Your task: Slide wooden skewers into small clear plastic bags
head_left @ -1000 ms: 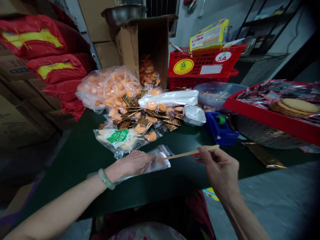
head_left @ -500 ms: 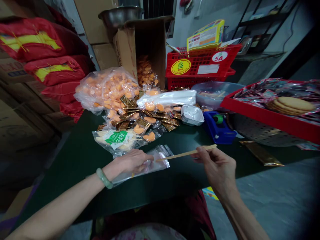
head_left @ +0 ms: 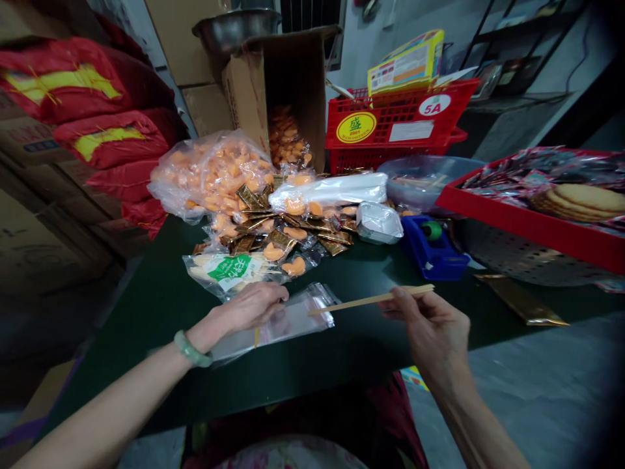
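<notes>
My right hand [head_left: 434, 319] pinches a pair of pale disposable chopsticks [head_left: 351, 303] between thumb and fingers. Their narrow ends point left, over the end of a stack of clear plastic bags [head_left: 305, 309] lying on the dark green table. My left hand [head_left: 256, 305], with a jade-coloured bangle [head_left: 193, 350] at the wrist, lies over the left part of the bags. Its fingers are curled closed, and whatever is under them is hidden. Just behind it lies a clear packet of pale sticks with a green and white label [head_left: 229, 268].
Orange pieces in clear wrappers [head_left: 215, 172] and brown-gold sachets [head_left: 312, 228] are heaped at the back. Foil trays [head_left: 379, 223], a blue tape dispenser [head_left: 432, 251] and a red-rimmed box of packets [head_left: 532, 228] stand right. Red baskets [head_left: 400, 130] are behind.
My left hand has drawn back a little to the left across the bags, baring more of them. My right hand still holds the chopsticks, slightly further right in view.
</notes>
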A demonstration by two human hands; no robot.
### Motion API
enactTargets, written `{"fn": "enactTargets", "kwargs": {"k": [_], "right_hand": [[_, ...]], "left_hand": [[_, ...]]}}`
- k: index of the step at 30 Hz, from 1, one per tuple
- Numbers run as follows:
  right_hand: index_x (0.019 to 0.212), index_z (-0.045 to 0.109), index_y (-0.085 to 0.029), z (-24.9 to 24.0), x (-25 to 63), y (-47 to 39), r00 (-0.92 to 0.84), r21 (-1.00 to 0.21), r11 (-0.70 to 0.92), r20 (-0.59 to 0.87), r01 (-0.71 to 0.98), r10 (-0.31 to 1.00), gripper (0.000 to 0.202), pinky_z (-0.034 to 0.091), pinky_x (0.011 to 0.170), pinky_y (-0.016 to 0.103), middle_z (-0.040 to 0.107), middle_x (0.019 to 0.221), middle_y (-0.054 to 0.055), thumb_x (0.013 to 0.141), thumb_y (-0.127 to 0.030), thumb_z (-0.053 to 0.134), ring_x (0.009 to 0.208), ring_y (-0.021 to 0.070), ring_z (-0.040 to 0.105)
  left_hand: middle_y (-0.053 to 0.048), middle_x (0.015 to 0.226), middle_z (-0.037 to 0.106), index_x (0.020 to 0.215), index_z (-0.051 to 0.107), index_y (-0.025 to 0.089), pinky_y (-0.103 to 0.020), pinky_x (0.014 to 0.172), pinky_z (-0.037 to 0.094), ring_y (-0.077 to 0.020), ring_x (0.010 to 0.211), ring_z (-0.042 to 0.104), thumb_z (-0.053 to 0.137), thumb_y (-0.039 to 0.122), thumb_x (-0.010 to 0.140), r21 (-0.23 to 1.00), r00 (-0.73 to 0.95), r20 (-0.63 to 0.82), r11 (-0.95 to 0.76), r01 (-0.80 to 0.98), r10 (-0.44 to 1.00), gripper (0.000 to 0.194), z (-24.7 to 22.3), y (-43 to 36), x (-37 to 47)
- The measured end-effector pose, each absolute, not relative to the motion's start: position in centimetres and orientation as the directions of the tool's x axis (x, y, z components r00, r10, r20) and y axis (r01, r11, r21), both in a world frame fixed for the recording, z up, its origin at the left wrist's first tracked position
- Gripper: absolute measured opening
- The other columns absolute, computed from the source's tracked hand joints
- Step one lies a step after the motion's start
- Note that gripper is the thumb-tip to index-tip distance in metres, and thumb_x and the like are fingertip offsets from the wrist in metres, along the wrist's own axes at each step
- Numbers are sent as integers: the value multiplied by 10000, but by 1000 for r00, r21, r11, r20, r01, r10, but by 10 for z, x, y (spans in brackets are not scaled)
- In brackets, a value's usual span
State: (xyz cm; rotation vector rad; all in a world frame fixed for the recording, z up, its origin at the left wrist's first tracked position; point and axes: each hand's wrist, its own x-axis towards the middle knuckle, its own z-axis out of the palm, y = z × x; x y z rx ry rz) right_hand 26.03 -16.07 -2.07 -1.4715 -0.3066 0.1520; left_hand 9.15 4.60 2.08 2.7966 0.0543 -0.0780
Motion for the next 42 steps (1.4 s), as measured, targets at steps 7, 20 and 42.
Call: {"fn": "enactTargets", "kwargs": {"k": [7,20,42], "right_hand": [[708,610,-139,-10,239,-157,955,-979,183,141,94,261,229,536,498,249,617,585,0,680,-359,666,502,123,595],[666,608,-133,-35,233,-149,930,-985,158,-10,-73,366,294,533,442,228,597,558,-7,575,-382,736,497,128,589],[636,608,-113,-46,238,-143,908,-962,210,-76,-175,412,332,530,407,232,596,516,1,523,-385,761,479,141,601]], "left_hand": [[-49,744,550,744,538,162,-257,587,376,-169,663,526,352,302,881,183,794,-60,-775,605,605,270,10,26,21],[1,689,547,685,566,177,-309,706,333,-182,741,484,560,244,744,344,788,-116,-720,603,604,90,-4,44,-9],[-29,836,529,1083,513,222,-233,633,395,-152,687,492,403,44,752,346,987,-153,-932,106,55,391,11,36,42]]}}
